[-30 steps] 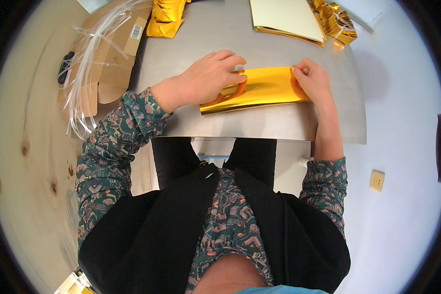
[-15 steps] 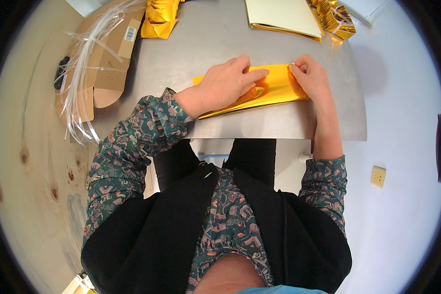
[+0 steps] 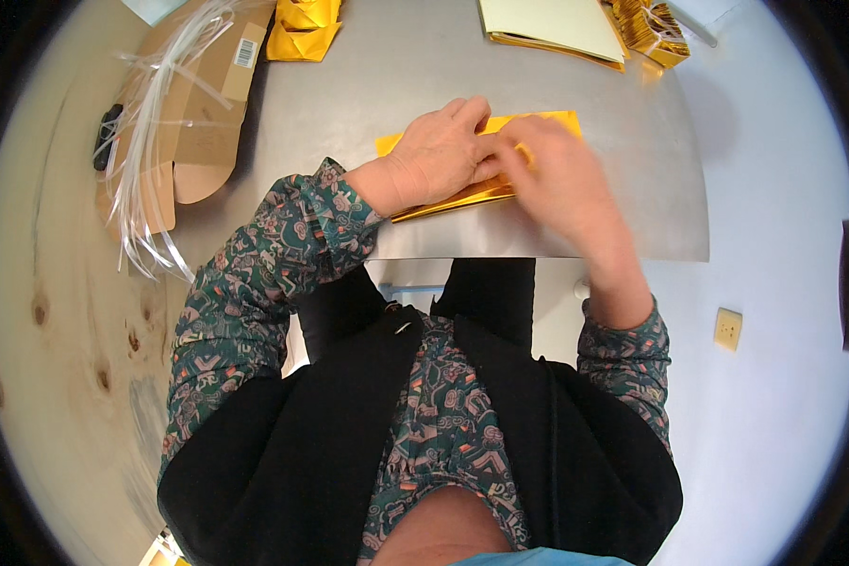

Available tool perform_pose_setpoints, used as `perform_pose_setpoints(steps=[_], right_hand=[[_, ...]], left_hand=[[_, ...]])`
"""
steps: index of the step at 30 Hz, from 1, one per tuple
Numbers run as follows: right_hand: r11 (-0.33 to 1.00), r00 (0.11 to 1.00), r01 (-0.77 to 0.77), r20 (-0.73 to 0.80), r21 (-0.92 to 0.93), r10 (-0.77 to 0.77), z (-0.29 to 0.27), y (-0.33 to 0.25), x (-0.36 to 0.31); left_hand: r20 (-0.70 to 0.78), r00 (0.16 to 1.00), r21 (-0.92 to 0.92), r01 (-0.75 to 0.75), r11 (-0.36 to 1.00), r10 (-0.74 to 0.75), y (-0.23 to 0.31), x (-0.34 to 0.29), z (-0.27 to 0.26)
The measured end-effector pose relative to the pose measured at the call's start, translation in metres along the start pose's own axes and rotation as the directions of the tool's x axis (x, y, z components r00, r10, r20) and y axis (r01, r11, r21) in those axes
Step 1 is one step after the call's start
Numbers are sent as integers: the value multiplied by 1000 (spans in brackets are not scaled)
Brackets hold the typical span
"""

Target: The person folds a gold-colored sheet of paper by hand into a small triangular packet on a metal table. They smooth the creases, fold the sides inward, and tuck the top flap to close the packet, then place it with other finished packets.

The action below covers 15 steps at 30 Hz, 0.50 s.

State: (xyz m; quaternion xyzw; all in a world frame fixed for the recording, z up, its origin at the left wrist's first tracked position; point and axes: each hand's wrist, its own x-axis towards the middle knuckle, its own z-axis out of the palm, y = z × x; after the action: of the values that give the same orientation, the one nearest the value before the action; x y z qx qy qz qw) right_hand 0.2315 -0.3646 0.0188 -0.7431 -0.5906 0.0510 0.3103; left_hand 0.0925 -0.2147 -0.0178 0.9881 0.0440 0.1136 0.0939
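Observation:
A shiny gold foil sheet, folded into a long strip, lies across the metal table in front of me. My left hand rests on its left and middle part, fingers bent and pressing it down. Over the right half of the strip is my right hand, smeared by motion, its fingertips close to the left hand's fingers. Whether those right fingers grip the foil is hidden. The strip's far right corner shows beyond the right hand.
A stack of cream and gold sheets lies at the far right, beside a tied bundle of folded gold foil. More folded gold pieces sit far left. A cardboard box with white plastic strips stands left. The table has a rounded right edge.
My right hand has moved left from the strip's right end to its middle, next to my left hand. The left fingers have bent more. The view has shifted slightly.

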Motion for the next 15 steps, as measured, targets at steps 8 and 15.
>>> perform_pose_setpoints(steps=[8,15], right_hand=[[997,999,-38,34,72,36,19,-12,-39],[998,998,25,51,-53,-22,26,-2,-63]], left_hand=[[23,999,-55,29,998,-28,0,-1,4],[-5,1000,-66,-15,998,15,0,-2,1]])
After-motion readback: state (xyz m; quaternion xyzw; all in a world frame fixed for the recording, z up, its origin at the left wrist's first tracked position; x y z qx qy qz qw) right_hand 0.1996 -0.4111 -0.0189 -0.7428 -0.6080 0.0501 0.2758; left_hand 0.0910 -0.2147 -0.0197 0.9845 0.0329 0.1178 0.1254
